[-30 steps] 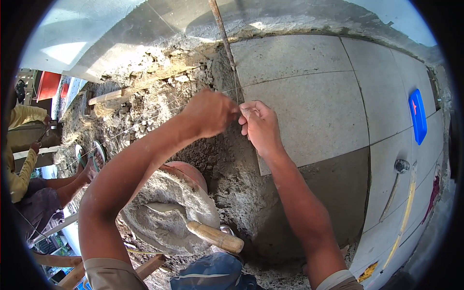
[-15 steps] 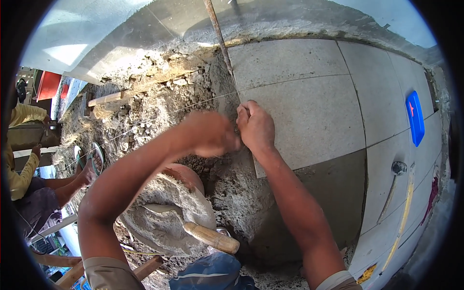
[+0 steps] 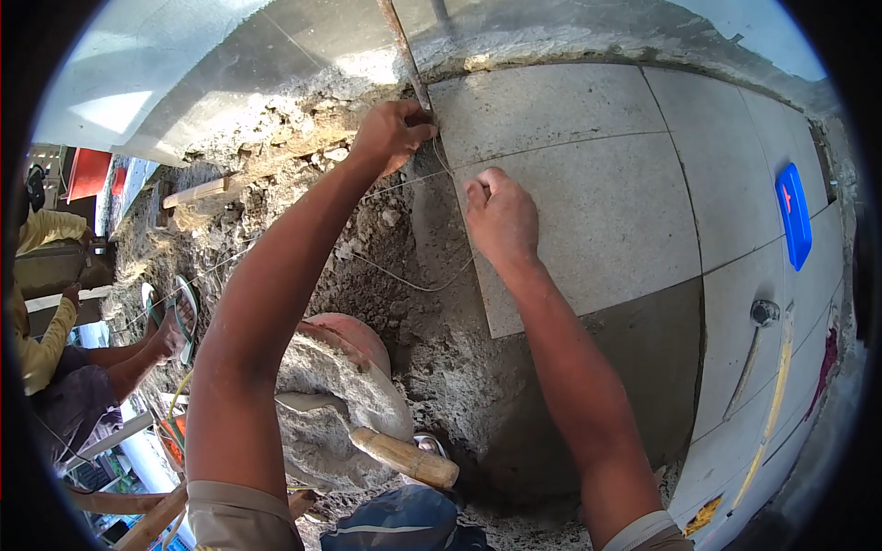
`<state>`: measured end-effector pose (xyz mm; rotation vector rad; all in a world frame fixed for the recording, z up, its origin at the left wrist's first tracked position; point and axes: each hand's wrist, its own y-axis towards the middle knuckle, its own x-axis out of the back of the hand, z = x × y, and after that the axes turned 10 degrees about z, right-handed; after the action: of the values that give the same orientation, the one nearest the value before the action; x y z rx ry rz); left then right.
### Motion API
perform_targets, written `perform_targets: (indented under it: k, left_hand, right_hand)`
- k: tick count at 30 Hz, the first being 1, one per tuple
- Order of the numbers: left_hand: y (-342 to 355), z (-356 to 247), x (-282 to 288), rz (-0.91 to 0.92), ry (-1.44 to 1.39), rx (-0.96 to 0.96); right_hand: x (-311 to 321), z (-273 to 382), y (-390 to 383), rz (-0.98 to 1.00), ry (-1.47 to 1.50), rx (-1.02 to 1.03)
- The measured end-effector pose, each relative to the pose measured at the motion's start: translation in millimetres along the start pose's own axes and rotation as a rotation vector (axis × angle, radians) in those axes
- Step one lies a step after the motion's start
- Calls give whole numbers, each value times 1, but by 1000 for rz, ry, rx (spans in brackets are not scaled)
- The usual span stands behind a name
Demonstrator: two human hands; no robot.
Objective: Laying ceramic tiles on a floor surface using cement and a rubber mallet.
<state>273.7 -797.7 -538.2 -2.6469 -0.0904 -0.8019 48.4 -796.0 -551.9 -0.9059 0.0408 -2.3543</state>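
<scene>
A rusty metal rod [image 3: 401,41] stands at the far edge of the paving, by the corner of a large light floor tile [image 3: 588,211]. My left hand [image 3: 390,136] is closed beside the rod's lower end, its fingertips pinched on a thin string [image 3: 444,158]; the exact grip is partly hidden. That string curves down from the rod to the tile's left edge, and a slack length hangs over the rough ground. Above the tile near this edge, my right hand [image 3: 503,216] has its fingers curled closed. Whatever it may hold is too small to make out.
A bucket [image 3: 354,340] of grey mortar holds a wooden-handled trowel [image 3: 404,456]. On the tiles to the right lie a blue tray [image 3: 794,218], a mallet [image 3: 762,314] and a yellow strip [image 3: 770,413]. At left, another person in sandals [image 3: 184,317] sits near a taut line.
My left hand has moved away from the right hand, up to the rod's lower end. The right hand has shifted slightly right, and a slack loop of string now shows below.
</scene>
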Motion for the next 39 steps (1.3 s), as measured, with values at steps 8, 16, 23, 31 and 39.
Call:
perform_targets:
  k: [8,16,23,31,39]
  left_hand:
    - [0,-3,-1,-26,301,-17]
    - [2,-4,0,-1,176,-14]
    - [2,1,2,-10,488,-91]
    - [4,2,7,-17,498,-37]
    - [4,-2,0,-12,324,-66]
  right_hand:
    - [26,-9,26,-51,-233,19]
    - [34,-20,32,-119,-239,9]
    - [51,-12,50,-106,-283,-18]
    - [62,-13,75,-91,-315,-60]
    - [69,-12,97,-85,-395,-9]
